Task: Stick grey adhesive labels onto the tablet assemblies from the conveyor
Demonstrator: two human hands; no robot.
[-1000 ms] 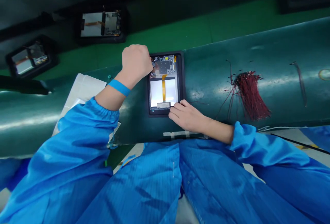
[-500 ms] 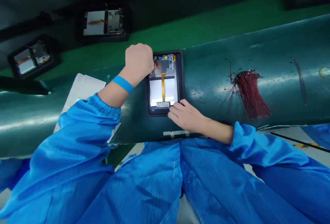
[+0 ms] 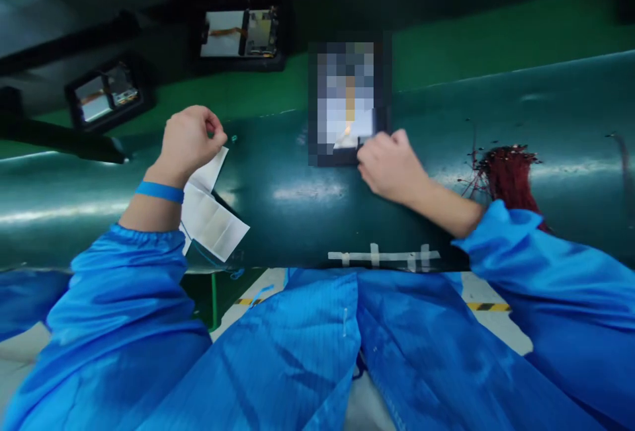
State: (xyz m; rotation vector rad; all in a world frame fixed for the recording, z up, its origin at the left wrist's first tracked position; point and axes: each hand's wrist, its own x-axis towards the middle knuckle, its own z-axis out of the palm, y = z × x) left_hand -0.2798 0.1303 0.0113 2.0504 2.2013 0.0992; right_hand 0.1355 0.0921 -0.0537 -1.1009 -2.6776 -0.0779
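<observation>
An opened tablet in a black tray [image 3: 337, 158] lies across the far edge of the bench. Its image is pixelated, but pale panels and an orange strip show inside. My right hand [image 3: 394, 166] is at the tray's near right corner, fingers curled onto it. Away to the left, my left hand [image 3: 191, 140] is raised with thumb and forefinger pinched into a ring. Whatever the pinch holds, if anything, is too small to make out. Just below those fingers lie creased white paper sheets [image 3: 213, 219]. A blue band [image 3: 159, 191] circles my left wrist.
A bundle of dark red wires [image 3: 510, 173] lies on the green bench [image 3: 297, 219] at right. Beyond, on the green strip [image 3: 461, 54], are more trays with opened tablets [image 3: 238, 34] [image 3: 106, 94]. Pale tape [image 3: 381, 256] runs along the near edge. A dark bar [image 3: 59, 137] juts in from the left.
The tray has slid away from me, partly past the bench's far edge, with my right hand at its corner. My left hand has left the tablet and moved left over the paper.
</observation>
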